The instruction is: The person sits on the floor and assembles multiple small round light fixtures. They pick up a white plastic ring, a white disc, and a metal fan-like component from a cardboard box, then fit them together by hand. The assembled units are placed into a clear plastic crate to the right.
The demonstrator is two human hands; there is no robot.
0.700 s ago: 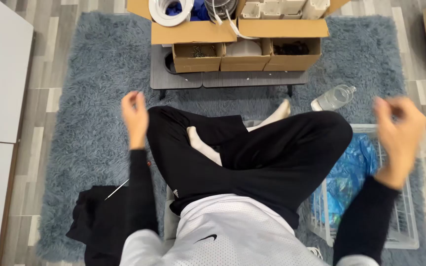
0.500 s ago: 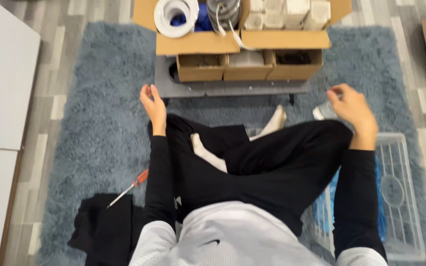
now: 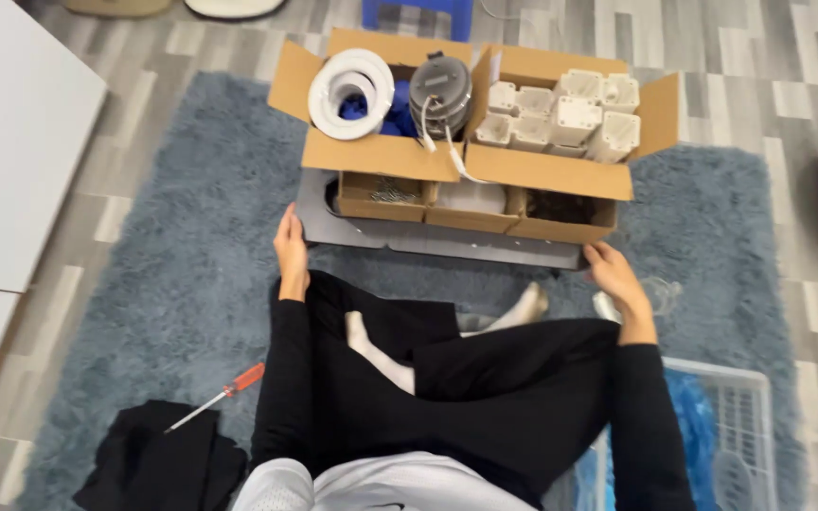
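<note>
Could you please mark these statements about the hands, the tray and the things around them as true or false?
1. The left hand grips the left end of the grey tray. True.
2. The right hand holds the screwdriver. False: it grips the tray's right end; the screwdriver lies on the blue rug beside a black cloth.
3. Open cardboard boxes sit on the tray. True.
4. The white ring lies on the rug. False: it is in the left box.
5. A white wire basket stands near the person's right arm. True.
</note>
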